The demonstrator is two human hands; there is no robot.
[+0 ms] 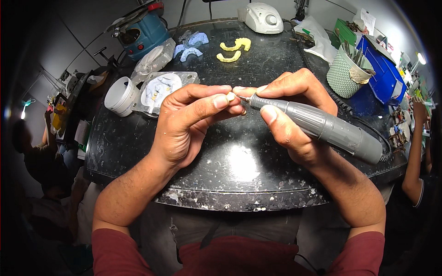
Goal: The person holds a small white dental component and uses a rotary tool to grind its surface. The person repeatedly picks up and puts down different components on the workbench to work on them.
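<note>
My left hand (184,115) pinches a small cream-coloured dental crown (231,96) between thumb and fingers. A grey rotary handpiece (322,122) lies in my right hand (299,101), gripped near its front end. Its thin bur (244,98) points left at the crown and is at or very near it; whether they touch I cannot tell. The fingertips of both hands nearly meet above the black table. Just behind my left hand is an opened flask-like case (191,78) with a white plaster model (161,89) inside.
A white tub (120,96) stands left of the case. Blue arch moulds (191,54) and yellow arch pieces (229,57) lie farther back. A white control box (263,19), blue machine (146,37), woven tool basket (345,76) and blue bin (380,69) line the edges. A cord (368,120) runs right. Other people flank the table.
</note>
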